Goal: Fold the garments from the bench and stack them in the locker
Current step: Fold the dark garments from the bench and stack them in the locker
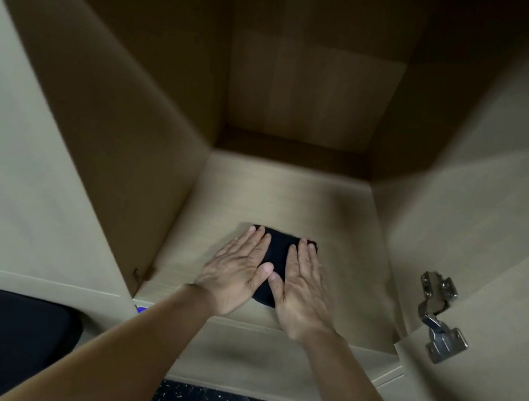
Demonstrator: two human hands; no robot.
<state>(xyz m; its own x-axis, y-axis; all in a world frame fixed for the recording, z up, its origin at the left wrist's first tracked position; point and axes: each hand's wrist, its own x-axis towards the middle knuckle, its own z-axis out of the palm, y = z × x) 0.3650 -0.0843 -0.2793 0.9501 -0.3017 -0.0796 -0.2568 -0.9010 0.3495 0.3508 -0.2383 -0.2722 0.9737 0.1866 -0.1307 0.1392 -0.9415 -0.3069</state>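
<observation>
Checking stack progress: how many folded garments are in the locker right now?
1. A dark folded garment lies on the locker shelf near the front edge, with the left hand and right hand pressing flat on it. Another beneath it cannot be ruled out.

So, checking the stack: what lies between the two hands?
In the head view, only the folded dark garment shows between the left hand and right hand.

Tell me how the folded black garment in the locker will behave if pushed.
Lying flat under the left hand and right hand, the black garment is probably soft and floppy. Small and thin, it is likely light. On the smooth shelf it may slide or bunch.
</observation>
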